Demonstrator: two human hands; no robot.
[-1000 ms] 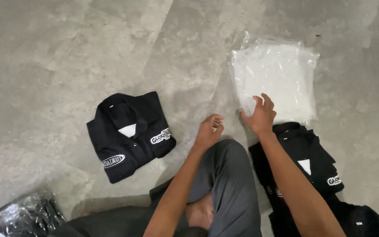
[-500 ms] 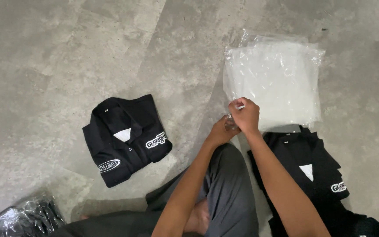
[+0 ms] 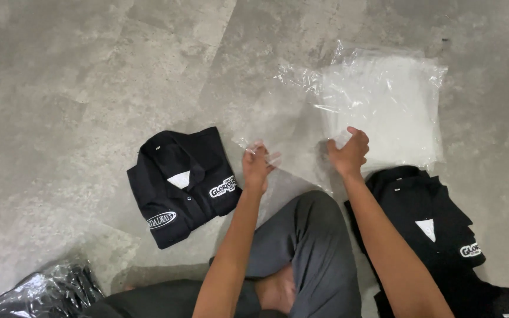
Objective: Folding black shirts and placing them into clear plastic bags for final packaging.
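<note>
My left hand (image 3: 257,166) and my right hand (image 3: 349,153) each pinch an edge of one clear plastic bag (image 3: 299,126), lifted off the stack and stretched between them above the floor. The stack of clear plastic bags (image 3: 387,109) lies on the concrete just beyond my right hand. A folded black shirt (image 3: 182,184) with white printing lies left of my left hand. Another folded black shirt (image 3: 437,227) tops a pile to the right of my right forearm.
A bagged black shirt (image 3: 45,292) sits at the lower left corner. My bent knee in grey trousers (image 3: 310,247) lies between my arms. All of it rests on a grey concrete floor (image 3: 78,76).
Both hands met at the near edge of the bag stack, then drew apart towards me, pulling one clear bag free and spreading it between them.
</note>
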